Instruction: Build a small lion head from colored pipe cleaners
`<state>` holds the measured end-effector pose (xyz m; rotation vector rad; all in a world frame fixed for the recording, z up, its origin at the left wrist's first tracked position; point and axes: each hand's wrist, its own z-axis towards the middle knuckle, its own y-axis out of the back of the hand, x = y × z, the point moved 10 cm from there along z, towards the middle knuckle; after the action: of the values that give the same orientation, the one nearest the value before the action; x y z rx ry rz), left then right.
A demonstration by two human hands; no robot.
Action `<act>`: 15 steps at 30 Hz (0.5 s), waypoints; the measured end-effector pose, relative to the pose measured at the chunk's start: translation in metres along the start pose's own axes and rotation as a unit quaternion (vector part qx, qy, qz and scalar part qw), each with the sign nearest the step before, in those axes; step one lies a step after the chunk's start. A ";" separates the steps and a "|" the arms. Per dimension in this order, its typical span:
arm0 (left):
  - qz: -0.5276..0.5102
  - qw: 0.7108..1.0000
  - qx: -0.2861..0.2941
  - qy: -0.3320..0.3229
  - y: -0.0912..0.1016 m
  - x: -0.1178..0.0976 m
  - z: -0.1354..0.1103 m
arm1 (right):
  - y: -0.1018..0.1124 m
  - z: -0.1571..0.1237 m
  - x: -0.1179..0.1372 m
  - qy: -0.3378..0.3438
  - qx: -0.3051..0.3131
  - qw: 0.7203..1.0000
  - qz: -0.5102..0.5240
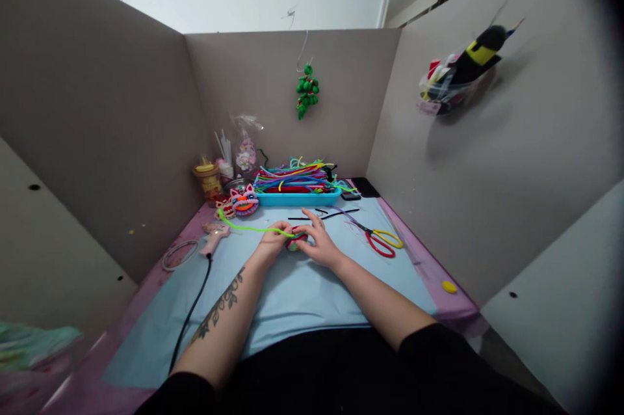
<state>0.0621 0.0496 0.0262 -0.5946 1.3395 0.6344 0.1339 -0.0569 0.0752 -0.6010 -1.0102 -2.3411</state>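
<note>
Over the middle of the blue mat (331, 304), my left hand (273, 242) is closed on a small, round red and green pipe-cleaner piece (292, 246). A long lime-green pipe cleaner (251, 227) runs from it, past the left fingers, towards the left. My right hand (318, 242) grips the same piece from the right, thumb and some fingers on it, one finger raised. Much of the piece is hidden by the fingers. Black pipe cleaner lengths (302, 218) lie just beyond my hands. To the right are scissors (377, 236) with one red and one yellow handle.
A blue tray (297, 199) of coloured pipe cleaners stands at the back. Left of it are a lion-like face ornament (244, 200), a jar (209, 182) and a pink glue gun (214, 239) with a black cord. Grey panels enclose three sides; a green ornament (307, 93) hangs behind.
</note>
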 end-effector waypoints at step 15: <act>0.105 0.990 0.042 -0.086 -0.011 -0.022 -0.002 | 0.001 0.001 0.004 0.030 -0.018 0.998 -0.054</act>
<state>0.0658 0.0389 0.0479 -0.3242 1.2690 0.7783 0.1322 -0.0583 0.0784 -0.4977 -0.9985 -2.4596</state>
